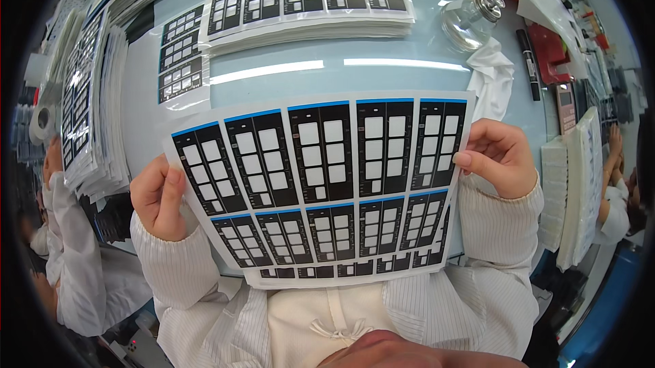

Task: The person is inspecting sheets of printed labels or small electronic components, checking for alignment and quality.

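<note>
Head view. One printed label sheet (324, 146), white with black panels, blue strips along the panel tops and pale rectangular windows, is up in front of the person's chest, above the near edge of the pale blue table (402, 83). Left hand (160, 197): thumb and curled fingers pinching the sheet's left edge. Right hand (501, 156): pinching the right edge, thumb on the printed face. Sheet tilted, slightly bowed. Below its lower edge a second printed sheet (355, 269) shows in part; whether it is also gripped, cannot tell.

Beyond, on the table: a thick stack of similar sheets (307, 3), with a narrower printed piece (182, 61) just to its left. Farther left, a tall sheet pile (102, 109) with dark printing on top. Right side: a clear glass bottle (467, 23) with a metal top, a crumpled white cloth (492, 75) near it, then a black marker (529, 64) and a calculator (567, 105). At the left rim, a co-worker's white sleeve (75, 259); at the right rim, another person's forearm (609, 163).
</note>
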### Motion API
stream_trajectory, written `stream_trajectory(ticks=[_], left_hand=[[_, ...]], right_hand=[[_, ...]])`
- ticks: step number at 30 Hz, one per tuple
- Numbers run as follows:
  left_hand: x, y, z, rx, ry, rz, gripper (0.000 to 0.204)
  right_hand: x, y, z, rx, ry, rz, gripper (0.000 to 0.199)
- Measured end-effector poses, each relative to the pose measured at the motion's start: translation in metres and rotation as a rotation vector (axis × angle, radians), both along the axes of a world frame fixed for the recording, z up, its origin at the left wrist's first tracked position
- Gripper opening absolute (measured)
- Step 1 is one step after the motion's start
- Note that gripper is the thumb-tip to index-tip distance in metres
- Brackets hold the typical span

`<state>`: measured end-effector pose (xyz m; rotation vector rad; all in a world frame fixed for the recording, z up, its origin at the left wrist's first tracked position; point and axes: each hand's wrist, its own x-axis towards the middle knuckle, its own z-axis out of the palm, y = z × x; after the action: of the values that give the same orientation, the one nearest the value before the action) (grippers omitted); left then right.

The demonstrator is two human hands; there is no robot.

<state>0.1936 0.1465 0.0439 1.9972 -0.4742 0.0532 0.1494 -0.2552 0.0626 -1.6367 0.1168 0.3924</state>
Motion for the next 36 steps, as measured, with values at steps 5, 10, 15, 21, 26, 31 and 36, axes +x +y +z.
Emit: stream_trajectory(ticks=[5, 10, 15, 21, 26, 31, 36], left_hand=[[-0.001, -0.005, -0.001, 0.006, 0.023, 0.014, 0.026], [-0.003, -0.006, 0.000, 0.020, 0.006, 0.056, 0.028], [-0.002, -0.008, -0.003, 0.014, -0.002, 0.066, 0.028], [-0.002, -0.003, -0.003, 0.041, -0.005, 0.070, 0.028], [0.000, -0.004, -0.005, 0.039, 0.056, 0.062, 0.023], [0.001, -0.006, -0.012, 0.109, 0.169, 0.125, 0.027], [0.005, -0.006, -0.008, 0.132, 0.252, -0.021, 0.032]], right_hand=[[-0.001, 0.000, -0.001, 0.011, -0.022, -0.002, 0.013], [-0.001, 0.000, -0.002, 0.057, -0.030, 0.004, 0.013], [-0.002, 0.001, -0.002, 0.058, -0.027, -0.008, 0.012], [-0.002, 0.000, -0.002, 0.052, -0.032, 0.001, 0.012], [-0.001, 0.005, -0.004, 0.094, 0.007, -0.037, 0.016], [0.003, 0.008, -0.016, 0.006, 0.130, -0.052, 0.024], [0.004, 0.006, -0.008, -0.033, 0.198, 0.018, 0.025]])
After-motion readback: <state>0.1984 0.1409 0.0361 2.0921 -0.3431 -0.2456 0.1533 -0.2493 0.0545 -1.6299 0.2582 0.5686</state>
